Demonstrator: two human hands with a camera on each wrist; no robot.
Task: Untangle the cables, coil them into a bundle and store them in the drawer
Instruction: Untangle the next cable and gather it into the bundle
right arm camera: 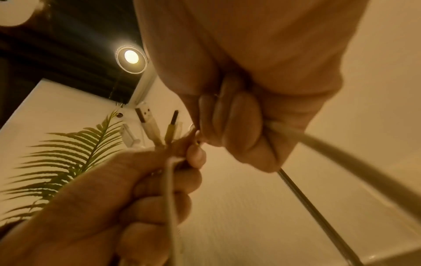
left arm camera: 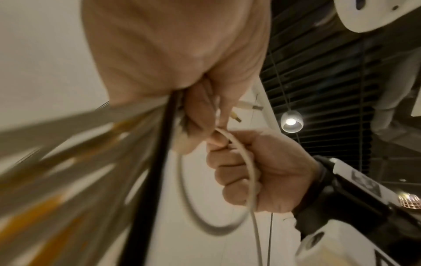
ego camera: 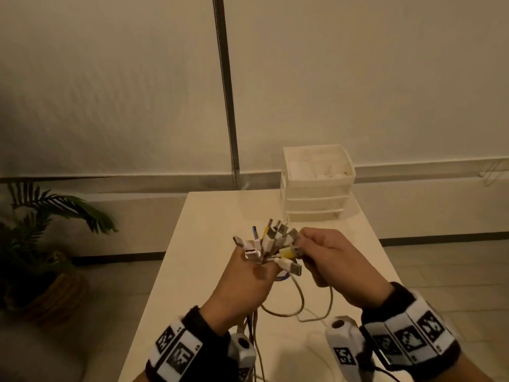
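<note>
We grip the cables (ego camera: 271, 244) by their gathered plug ends in the left hand (ego camera: 245, 288); right hand (ego camera: 334, 260) fingers pinch one cable; coiling apparently unfinished; drawer unit (ego camera: 316, 186) awaits.

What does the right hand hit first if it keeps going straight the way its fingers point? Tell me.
Most likely the plug ends fanned out of the left hand: the right hand points left at them, fingertips already there. Depth is unclear.

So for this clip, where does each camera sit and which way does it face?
Head: on the head, looking forward and down at the table, both hands, wristbands.
Left wrist: below the left hand, facing up; right hand beyond.
Right wrist: below the right hand, facing up; left hand opposite.
Shared: the cables.
</note>
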